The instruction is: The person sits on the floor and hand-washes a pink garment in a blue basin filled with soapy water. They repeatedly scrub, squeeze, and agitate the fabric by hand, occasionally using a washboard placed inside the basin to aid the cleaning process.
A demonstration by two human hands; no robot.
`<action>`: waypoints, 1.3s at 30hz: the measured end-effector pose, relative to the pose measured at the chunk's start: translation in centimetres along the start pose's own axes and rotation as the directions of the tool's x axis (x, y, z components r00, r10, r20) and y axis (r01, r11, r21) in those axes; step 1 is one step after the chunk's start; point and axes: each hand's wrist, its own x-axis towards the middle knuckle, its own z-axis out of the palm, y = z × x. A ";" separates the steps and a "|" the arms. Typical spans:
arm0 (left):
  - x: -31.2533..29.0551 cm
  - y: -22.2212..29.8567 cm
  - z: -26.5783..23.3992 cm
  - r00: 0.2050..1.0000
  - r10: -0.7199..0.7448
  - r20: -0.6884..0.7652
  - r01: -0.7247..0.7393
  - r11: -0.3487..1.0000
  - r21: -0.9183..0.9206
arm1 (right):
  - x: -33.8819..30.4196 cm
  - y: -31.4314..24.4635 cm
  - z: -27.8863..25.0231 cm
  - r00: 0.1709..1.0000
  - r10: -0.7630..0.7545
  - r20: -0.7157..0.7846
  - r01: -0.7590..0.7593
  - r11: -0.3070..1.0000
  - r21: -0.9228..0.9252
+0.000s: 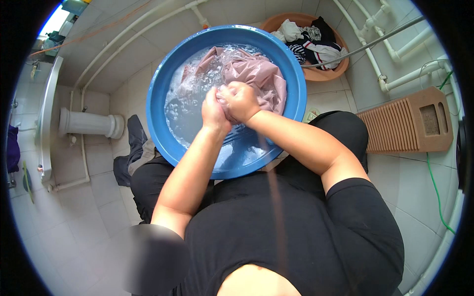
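Note:
A large blue basin (154, 123) of sudsy water stands in front of me between my knees. A wet pink garment (261, 74) lies bunched in it, mostly at the far right, partly under the water. Over the middle of the basin my left hand (215, 112) and my right hand (240, 101) are pressed together, closed on a fold of the garment. The fingers are somewhat blurred, and the held part is mostly hidden between them. Bubbles and splashes show around the cloth.
An orange tub (335, 74) of black, white and striped clothes stands behind the basin, to the right. A brown washboard (395, 123) leans by the right wall, near white pipes (414, 74). A white sink pedestal (89, 123) is at left; a grey hose (375, 43) crosses the tub.

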 end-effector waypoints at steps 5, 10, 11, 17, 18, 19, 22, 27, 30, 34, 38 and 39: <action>0.5 -0.3 -1.4 0.995 0.010 -0.104 -0.003 0.998 0.069 | -1.8 -2.8 0.3 0.985 -0.123 0.122 0.132 0.989 -0.067; 2.7 -1.8 -5.9 0.826 -0.239 0.511 0.383 0.902 -0.198 | -0.2 -1.2 -0.5 0.999 0.039 0.022 -0.036 0.991 -0.127; 3.4 -1.5 -6.7 0.749 -0.227 0.623 0.435 0.877 -0.204 | -1.3 -2.6 0.2 0.997 -0.028 0.071 0.034 0.996 -0.088; -1.1 -1.3 0.3 0.981 -0.131 -0.144 0.117 0.988 -0.098 | -0.9 -1.3 -0.4 0.995 -0.026 0.094 0.041 0.987 -0.156; -1.5 -1.6 -0.6 0.985 -0.172 -0.026 0.168 0.980 -0.104 | 0.1 -0.8 -1.0 0.987 0.133 0.086 -0.114 0.975 -0.192; -1.4 -1.7 -1.3 0.987 -0.150 -0.057 0.146 0.987 -0.060 | -0.2 -1.3 -1.0 0.993 0.098 0.073 -0.081 0.976 -0.204; 1.6 -2.0 -4.6 0.990 0.143 0.012 -0.143 0.970 0.198 | -2.7 -4.2 0.1 0.990 -0.133 0.049 0.138 0.984 -0.114; -2.4 -0.9 0.7 0.991 -0.069 -0.116 0.057 0.992 -0.110 | -2.5 -1.6 0.7 0.966 -0.259 0.019 0.260 0.959 -0.110; -2.6 -1.3 -0.2 0.984 -0.175 0.019 0.176 0.972 -0.158 | 0.2 -1.1 -1.0 1.000 -0.015 -0.003 0.014 0.982 -0.190; 0.9 -1.8 -4.1 0.944 -0.090 0.317 0.145 0.977 -0.156 | -3.1 -4.2 -0.2 0.942 -0.329 0.061 0.334 0.937 -0.105; -2.2 -1.1 -1.6 0.988 -0.130 0.082 0.142 0.974 -0.178 | -2.2 -2.7 -0.2 0.943 -0.307 0.130 0.325 0.934 -0.148; -4.6 0.8 2.1 0.971 -0.224 -0.079 0.217 0.972 -0.095 | -0.7 -2.4 -0.8 0.982 -0.151 0.115 0.176 0.951 -0.255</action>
